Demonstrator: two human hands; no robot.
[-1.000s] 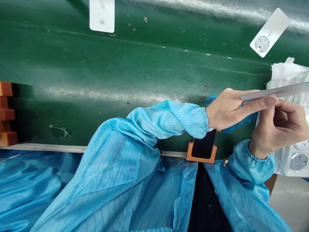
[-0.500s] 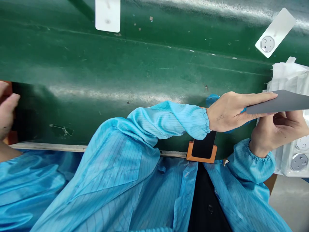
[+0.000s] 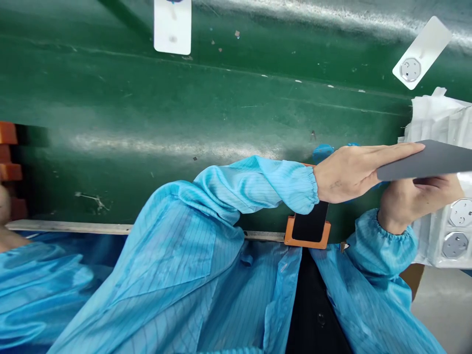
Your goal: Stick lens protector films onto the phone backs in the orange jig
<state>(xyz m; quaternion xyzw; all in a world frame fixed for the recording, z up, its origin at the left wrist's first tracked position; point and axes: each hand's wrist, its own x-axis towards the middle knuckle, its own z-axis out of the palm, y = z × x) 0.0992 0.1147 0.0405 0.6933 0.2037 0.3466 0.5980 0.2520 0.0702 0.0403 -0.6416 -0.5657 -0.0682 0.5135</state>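
A thin flat grey panel point(image 3: 429, 160) is held up at the right, tilted so that I see one broad face. My left hand point(image 3: 344, 172) reaches across from the left and grips its near-left end, with a finger laid along the top edge. Below the panel, my right hand point(image 3: 416, 199) is closed against its underside, and the panel hides the fingertips. Under my left sleeve is an orange holder point(image 3: 308, 243) with a black slab point(image 3: 311, 223) in it, partly covered. Bits of blue material point(image 3: 323, 153) show beside my left hand.
White trays with round metal discs point(image 3: 455, 244) are stacked at the right, with white wrapping point(image 3: 429, 115). White plates point(image 3: 422, 51) point(image 3: 172, 29) lie farther back on the green table point(image 3: 221, 113). At the left edge are orange blocks point(image 3: 10, 172) and a co-worker's arm point(image 3: 11, 238).
The grey panel has dipped slightly, showing more of its face, and my right hand is more hidden behind it. The co-worker's hand has drawn back from the orange blocks.
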